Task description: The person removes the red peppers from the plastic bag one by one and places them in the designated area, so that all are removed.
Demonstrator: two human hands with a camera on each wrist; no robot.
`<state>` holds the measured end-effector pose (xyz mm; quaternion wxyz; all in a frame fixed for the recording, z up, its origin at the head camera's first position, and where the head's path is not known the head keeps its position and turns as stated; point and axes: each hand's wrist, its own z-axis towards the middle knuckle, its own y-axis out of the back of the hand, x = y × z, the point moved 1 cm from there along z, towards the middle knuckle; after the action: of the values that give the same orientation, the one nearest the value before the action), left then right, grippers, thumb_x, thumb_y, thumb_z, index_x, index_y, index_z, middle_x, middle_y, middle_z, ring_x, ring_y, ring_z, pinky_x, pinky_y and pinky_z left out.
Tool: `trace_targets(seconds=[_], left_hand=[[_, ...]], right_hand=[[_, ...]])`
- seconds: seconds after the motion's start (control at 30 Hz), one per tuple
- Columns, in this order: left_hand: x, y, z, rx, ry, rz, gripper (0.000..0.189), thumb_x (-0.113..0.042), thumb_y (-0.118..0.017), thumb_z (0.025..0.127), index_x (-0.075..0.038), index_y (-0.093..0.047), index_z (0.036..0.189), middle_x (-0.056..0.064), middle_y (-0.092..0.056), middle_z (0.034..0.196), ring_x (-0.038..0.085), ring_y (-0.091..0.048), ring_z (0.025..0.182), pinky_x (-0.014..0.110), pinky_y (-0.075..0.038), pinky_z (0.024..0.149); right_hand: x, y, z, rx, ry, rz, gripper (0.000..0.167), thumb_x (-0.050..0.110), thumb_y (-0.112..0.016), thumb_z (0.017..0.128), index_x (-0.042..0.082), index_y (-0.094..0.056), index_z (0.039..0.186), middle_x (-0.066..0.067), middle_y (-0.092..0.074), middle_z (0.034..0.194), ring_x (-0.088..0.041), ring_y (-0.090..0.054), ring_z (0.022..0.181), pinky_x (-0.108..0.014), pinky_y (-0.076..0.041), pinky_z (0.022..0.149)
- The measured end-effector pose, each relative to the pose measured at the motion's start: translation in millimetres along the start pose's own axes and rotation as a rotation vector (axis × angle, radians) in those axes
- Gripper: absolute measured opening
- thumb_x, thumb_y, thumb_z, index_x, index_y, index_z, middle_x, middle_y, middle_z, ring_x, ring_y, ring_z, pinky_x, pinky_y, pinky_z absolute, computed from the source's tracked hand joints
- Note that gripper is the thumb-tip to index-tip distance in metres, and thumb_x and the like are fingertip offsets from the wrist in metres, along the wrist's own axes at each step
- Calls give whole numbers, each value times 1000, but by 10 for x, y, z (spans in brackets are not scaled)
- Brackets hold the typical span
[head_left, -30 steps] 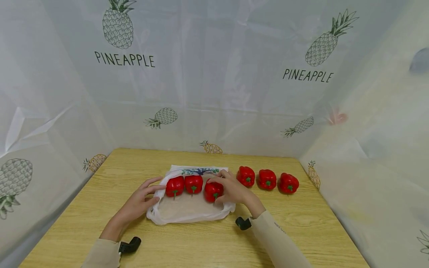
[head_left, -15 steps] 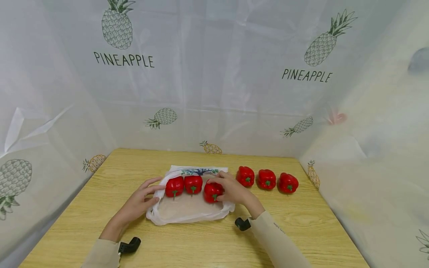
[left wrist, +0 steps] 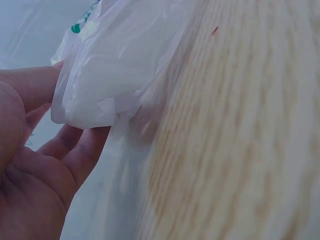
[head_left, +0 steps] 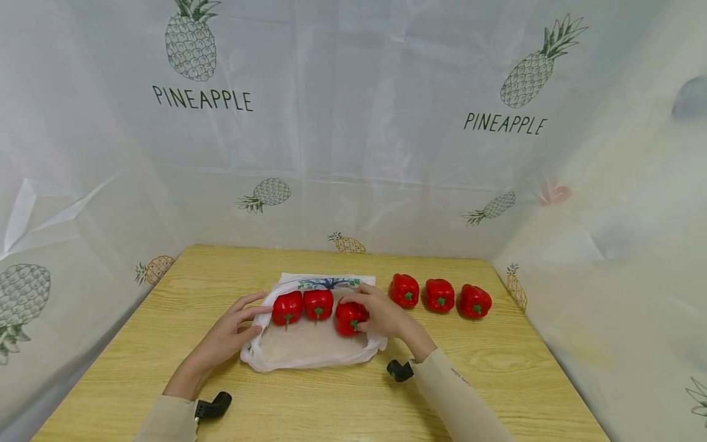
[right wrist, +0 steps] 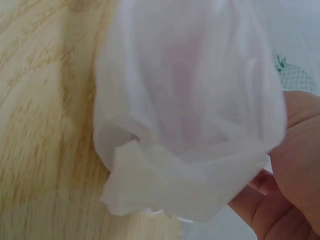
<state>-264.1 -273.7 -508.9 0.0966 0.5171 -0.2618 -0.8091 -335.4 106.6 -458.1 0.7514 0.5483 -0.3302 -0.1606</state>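
Observation:
A white plastic bag (head_left: 309,353) lies on the table with its mouth spread toward me. Inside it, toward the back, are a red bell pepper (head_left: 288,307) on the left and another red bell pepper (head_left: 318,303) beside it. On the right of the bag's mouth, my right hand (head_left: 381,312) grips a third red bell pepper (head_left: 348,317) between fingers and thumb. My left hand (head_left: 229,331) holds the bag's left edge; the left wrist view shows thumb and fingers on either side of the plastic (left wrist: 110,75). In the right wrist view the bag (right wrist: 185,100) hides that pepper and most fingertips.
Right of the bag, a row of red bell peppers stands on the wooden table (head_left: 309,405): one near the bag (head_left: 405,291), one in the middle (head_left: 440,296) and one farthest right (head_left: 475,301). A pineapple-print curtain (head_left: 353,123) surrounds the table's back and sides.
The pepper in my right hand has shifted very slightly toward me and to the left, and the right thumb has moved a little up onto it. The left hand stays at the bag's edge.

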Motion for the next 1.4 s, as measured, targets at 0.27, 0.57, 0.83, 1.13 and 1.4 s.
trace_targets(seconds=[0.27,0.57,0.83,1.13,1.4], left_hand=[[8,-2,9,-3,4,-14,38,-6,-68,103,-13,-69,140,9,-37,167,42,-47,142,19,-51,98],[22,-5,10,0,2,-20,38,-3,-68,103,-12,-69,140,11,-36,167,43,-43,145,17,-48,100],[20,-14,3,10,5,-50,38,-2,-67,103,-9,-68,141,16,-34,167,47,-52,136,20,-52,96],[8,-7,8,13,10,-47,38,-2,-68,103,-9,-69,139,16,-35,167,46,-53,135,21,-53,96],[11,-20,8,10,6,-35,39,0,-69,102,-9,-69,140,12,-36,167,45,-51,136,21,-53,97]], right_hand=[[65,139,-31,-10,8,17,59,3,-88,83,20,-71,137,-2,-61,126,-18,-57,112,-31,-57,92],[115,362,-167,-42,-7,75,59,2,-87,85,18,-69,139,-3,-61,127,-18,-59,107,-27,-59,76],[36,549,-348,-88,-24,109,59,-2,-81,86,18,-68,140,0,-61,124,-17,-59,103,-31,-60,78],[-139,817,-600,-125,-27,61,61,1,-85,87,17,-67,142,-2,-62,128,-20,-64,109,-30,-60,85],[-288,898,-807,-125,-31,47,60,0,-85,86,14,-66,142,-4,-59,127,-17,-61,91,-35,-61,76]])
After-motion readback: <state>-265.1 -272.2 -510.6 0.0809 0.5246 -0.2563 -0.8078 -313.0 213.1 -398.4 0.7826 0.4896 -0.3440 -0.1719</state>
